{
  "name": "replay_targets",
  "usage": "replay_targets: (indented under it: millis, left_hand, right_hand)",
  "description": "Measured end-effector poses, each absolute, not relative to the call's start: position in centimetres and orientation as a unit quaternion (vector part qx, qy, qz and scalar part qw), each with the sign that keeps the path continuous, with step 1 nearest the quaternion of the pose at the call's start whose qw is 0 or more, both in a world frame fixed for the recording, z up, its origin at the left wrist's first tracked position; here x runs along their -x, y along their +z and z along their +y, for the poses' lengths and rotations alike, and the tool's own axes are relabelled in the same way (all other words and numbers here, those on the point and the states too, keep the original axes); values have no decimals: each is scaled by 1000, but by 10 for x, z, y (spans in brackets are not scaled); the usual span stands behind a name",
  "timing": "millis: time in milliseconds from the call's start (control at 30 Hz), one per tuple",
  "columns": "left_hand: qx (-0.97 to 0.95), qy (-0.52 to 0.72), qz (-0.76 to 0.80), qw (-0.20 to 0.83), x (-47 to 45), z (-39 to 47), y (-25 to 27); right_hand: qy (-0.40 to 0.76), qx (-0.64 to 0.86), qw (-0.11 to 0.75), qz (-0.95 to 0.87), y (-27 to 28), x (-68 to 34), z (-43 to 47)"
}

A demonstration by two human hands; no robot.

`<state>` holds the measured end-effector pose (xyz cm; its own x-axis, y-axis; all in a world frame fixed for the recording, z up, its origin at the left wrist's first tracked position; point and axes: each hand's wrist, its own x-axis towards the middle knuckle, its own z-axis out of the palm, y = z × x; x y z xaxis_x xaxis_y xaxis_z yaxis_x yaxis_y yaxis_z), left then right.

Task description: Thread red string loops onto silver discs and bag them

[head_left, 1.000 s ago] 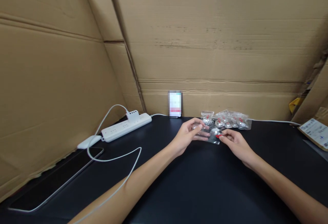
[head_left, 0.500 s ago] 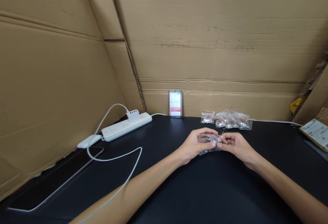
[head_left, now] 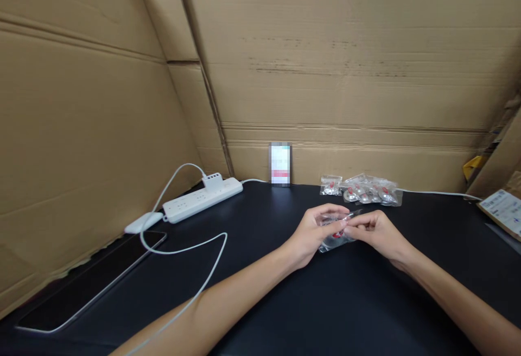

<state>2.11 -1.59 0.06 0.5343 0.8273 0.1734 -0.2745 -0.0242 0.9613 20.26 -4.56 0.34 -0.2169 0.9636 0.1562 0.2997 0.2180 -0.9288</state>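
Observation:
A small clear plastic bag (head_left: 336,242) with a round silvery piece and a red part inside is between my hands, over the black table. My left hand (head_left: 311,234) grips the bag's left side, thumb in front and fingers behind. At its upper right edge, my right hand (head_left: 376,231) pinches the plastic between thumb and forefinger. The fingers cover part of the contents. Behind my hands lie several similar bagged silvery discs with red centres (head_left: 372,192), and one more small bag (head_left: 331,185) sits just left of them.
A lit phone (head_left: 280,165) leans against the cardboard wall (head_left: 309,101). On the left are a white power strip (head_left: 203,200), a dark tablet (head_left: 93,285) and a white cable (head_left: 220,255) crossing my left forearm. A labelled packet (head_left: 502,209) lies far right.
The bag has turned in my hands, so its red part and upper right flap now show more. My right fingers have closed to a pinch at its edge. The view shifted slightly.

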Motion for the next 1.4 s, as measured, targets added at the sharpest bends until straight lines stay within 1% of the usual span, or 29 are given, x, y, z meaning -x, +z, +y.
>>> replay_targets:
  millis: [233, 333, 400, 500, 567, 633, 700, 767, 800, 900, 967, 1067, 1233, 1400]
  left_hand:
    - [-539, 411, 244, 694, -23, -21, 3]
    - [-526, 414, 237, 704, -22, -21, 5]
    - [-511, 427, 236, 708, -22, -19, 7]
    - [-466, 459, 245, 716, -20, -16, 13]
    - [-433, 484, 243, 720, -19, -14, 18]
    - [-416, 502, 230, 722, -19, -15, 21]
    - [-422, 501, 219, 723, -20, -17, 22]
    - [-441, 481, 216, 726, -20, -19, 20]
    - [-452, 469, 216, 727, -20, -19, 19]
    - [-489, 443, 232, 714, -19, -17, 12]
    - [-528, 434, 264, 681, -18, -13, 8]
    - [-567, 436, 295, 634, -17, -9, 6]
    - [-606, 446, 307, 583, -20, -9, 6]
    - [-655, 442, 291, 540, -17, -5, 5]
  right_hand:
    - [312, 488, 412, -703, -2, -198, -48]
    - [299, 481, 433, -701, -3, -197, -48]
    - [305, 470, 469, -682, -1, -198, -48]
    - [310, 458, 562, -615, 5, -199, -47]
    - [329, 454, 605, -566, 7, -198, -47]
    - [377, 448, 599, -546, 6, -194, -48]
    - [430, 436, 563, -555, 4, -189, -49]
    - [456, 420, 536, -573, 1, -185, -50]
    - [454, 415, 536, -578, 1, -184, -50]
    - [417, 417, 562, -580, 1, -188, -48]
    - [394, 425, 571, -582, 1, -195, -44]
    - [377, 439, 562, -590, 1, -204, -40]
    - [332, 447, 575, -599, 1, -206, -40]
    - [295, 445, 552, -640, 0, -205, -41]
